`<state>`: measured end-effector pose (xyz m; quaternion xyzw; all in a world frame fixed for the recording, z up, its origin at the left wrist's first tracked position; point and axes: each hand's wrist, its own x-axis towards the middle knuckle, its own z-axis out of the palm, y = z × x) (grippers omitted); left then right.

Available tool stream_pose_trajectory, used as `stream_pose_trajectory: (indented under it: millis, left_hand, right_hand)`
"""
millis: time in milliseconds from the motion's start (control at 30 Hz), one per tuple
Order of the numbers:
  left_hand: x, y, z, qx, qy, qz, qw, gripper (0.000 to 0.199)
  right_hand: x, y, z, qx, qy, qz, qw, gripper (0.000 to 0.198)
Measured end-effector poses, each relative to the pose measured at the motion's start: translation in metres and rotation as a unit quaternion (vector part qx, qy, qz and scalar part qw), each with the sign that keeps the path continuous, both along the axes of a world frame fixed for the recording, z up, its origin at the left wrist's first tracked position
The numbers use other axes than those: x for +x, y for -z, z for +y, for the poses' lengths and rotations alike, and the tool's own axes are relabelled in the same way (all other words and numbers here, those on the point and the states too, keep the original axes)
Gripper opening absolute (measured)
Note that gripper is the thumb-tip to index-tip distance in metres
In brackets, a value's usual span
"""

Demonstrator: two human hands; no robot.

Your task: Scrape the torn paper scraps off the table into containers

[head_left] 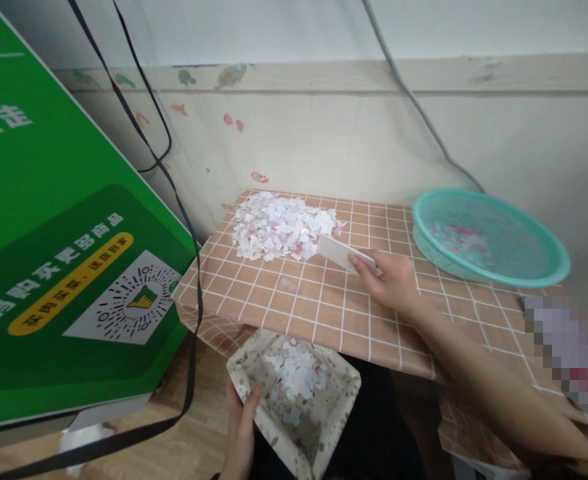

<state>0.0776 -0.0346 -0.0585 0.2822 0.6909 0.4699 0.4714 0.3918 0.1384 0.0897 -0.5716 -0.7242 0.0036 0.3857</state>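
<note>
Head view shows your right hand (391, 280) pinching a flat white plastic card (341, 252), fingers closed on its near end; its long axis runs up and left, its far edge touching the heap of white and pink paper scraps (280, 225) on the checked tabletop (294, 303). Your left hand (241, 427) grips the rim of an open floral paper bag (319, 407) below the tabletop's front edge, some scraps inside. At right, a teal plastic basket (489, 237) holds a few scraps.
</note>
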Motion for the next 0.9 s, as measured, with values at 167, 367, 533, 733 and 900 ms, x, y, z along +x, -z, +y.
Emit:
stream_pose_trajectory:
  millis: [167, 367, 533, 733, 900]
  left_hand:
    - [-0.002, 0.004, -0.002, 0.004, 0.007, -0.009, 1.0, 0.065]
    - [-0.002, 0.005, -0.003, 0.015, 0.004, 0.003, 1.0, 0.062]
    - [0.002, 0.0, 0.0, 0.023, -0.005, 0.004, 1.0, 0.061]
    - [0.005, -0.004, -0.001, 0.02, -0.021, 0.005, 1.0, 0.063]
    - [0.005, -0.002, -0.001, 0.011, -0.02, -0.003, 1.0, 0.065]
  right_hand:
    - [0.0, 0.004, 0.003, 0.006, 0.074, -0.003, 0.997, 0.041]
    - [-0.001, 0.013, 0.009, -0.011, 0.048, -0.025, 0.998, 0.036]
    - [-0.001, 0.012, 0.007, 0.01, 0.088, -0.018, 0.996, 0.038]
    - [-0.004, 0.013, 0.006, 0.0, 0.101, -0.032, 0.994, 0.042]
    - [-0.005, 0.014, 0.007, -0.001, 0.122, -0.064, 0.99, 0.041]
